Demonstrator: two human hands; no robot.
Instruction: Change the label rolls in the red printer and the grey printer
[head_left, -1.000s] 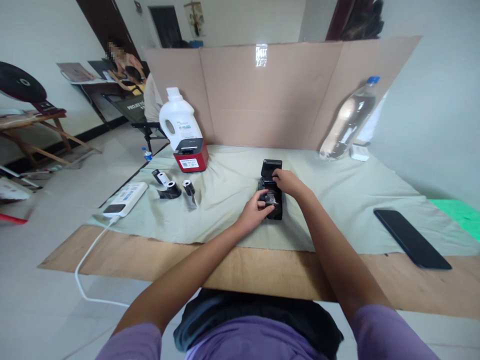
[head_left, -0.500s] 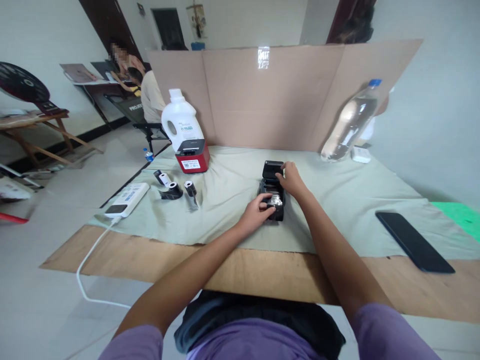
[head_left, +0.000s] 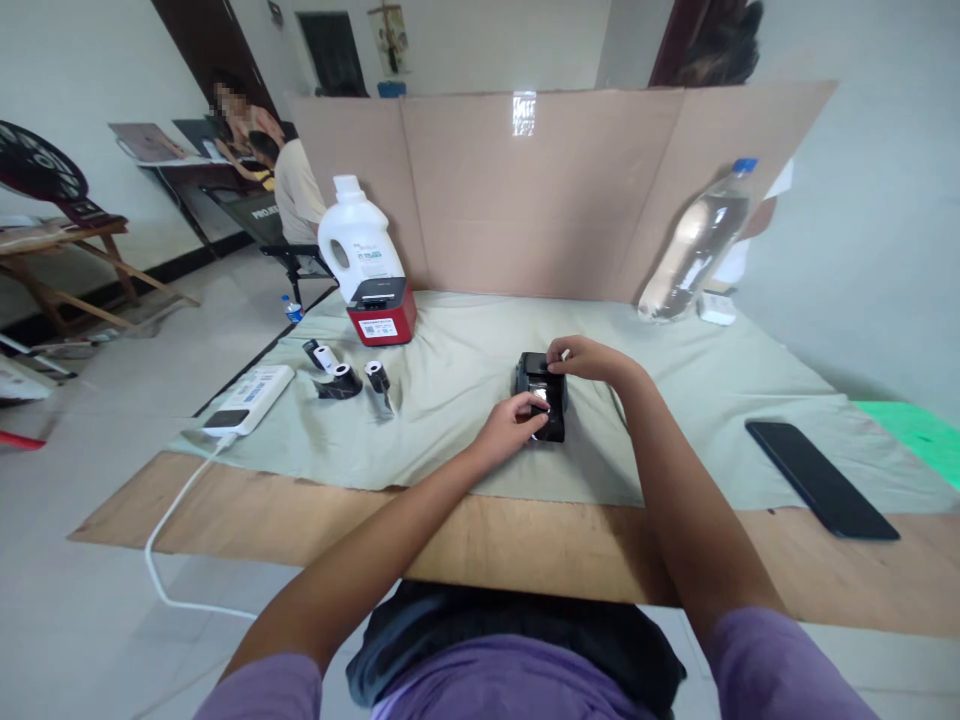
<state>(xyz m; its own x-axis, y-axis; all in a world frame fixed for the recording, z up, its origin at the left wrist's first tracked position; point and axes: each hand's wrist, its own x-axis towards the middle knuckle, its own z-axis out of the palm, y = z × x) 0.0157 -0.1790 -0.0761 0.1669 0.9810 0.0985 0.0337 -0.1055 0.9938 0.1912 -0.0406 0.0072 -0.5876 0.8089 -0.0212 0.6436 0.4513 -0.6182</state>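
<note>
A small black receipt printer (head_left: 556,428) lies in the middle of the cloth. Its lid (head_left: 533,363) is down, or nearly so; I cannot tell if it is latched. My left hand (head_left: 511,428) grips the printer's front part from the left, its fingertips over a shiny strip on top. At the lid's right rear corner, the bent fingers of my right hand (head_left: 589,358) hold the lid. Left of the printer are several paper rolls, among them an upright roll (head_left: 377,377) with a dark outside and another dark roll (head_left: 343,380) with a loose tail.
Behind the rolls stand a red-and-black box-shaped device (head_left: 384,318) and a white jug (head_left: 361,235). A white power strip (head_left: 250,400) lies left, a phone (head_left: 821,480) right. A large clear bottle (head_left: 697,245) leans against the cardboard screen (head_left: 525,200). Two people sit in the background.
The printer's lid has swung down from its raised position, with my right hand moving down on it. My left hand has stayed on the printer's front. The view has shifted slightly.
</note>
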